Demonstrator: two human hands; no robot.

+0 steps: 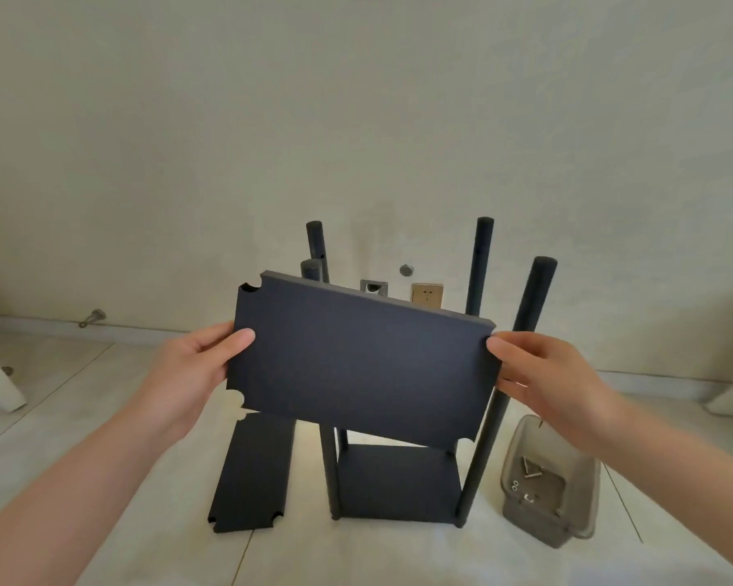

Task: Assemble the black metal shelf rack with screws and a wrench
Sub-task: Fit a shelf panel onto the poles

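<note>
Item under inspection: black shelf panel point(360, 361), held in the air in front of the part-built rack. The left hand point(191, 374) grips its left short end, thumb on the near face and fingers behind. The right hand point(542, 374) pinches the right short end. Both hands are closed on the panel and neither is nearer than the other.

Orientation: the panel's long axis runs left to right and slopes down towards the right. Its broad face is turned to the camera. Rounded corner notches point(248, 287) are visible at three corners; the fourth sits by the right hand and cannot be made out.

Rack: four upright poles point(481, 264) stand on the floor point(102, 416) with a bottom shelf point(398, 480) fitted low between them. The pole tops rise above and behind the held panel. The front right pole point(534, 298) passes just beside the panel's right end.

Other items: a spare panel point(250, 471) lies flat on the floor left of the rack. A grey tub point(534, 526) to the right holds screws and a bent wrench point(532, 473).

Assessment: the panel appears ready for levelling and lowering between the poles. The fit turns on all four notches meeting their poles together. With the present tilt, one end would likely catch first
</note>
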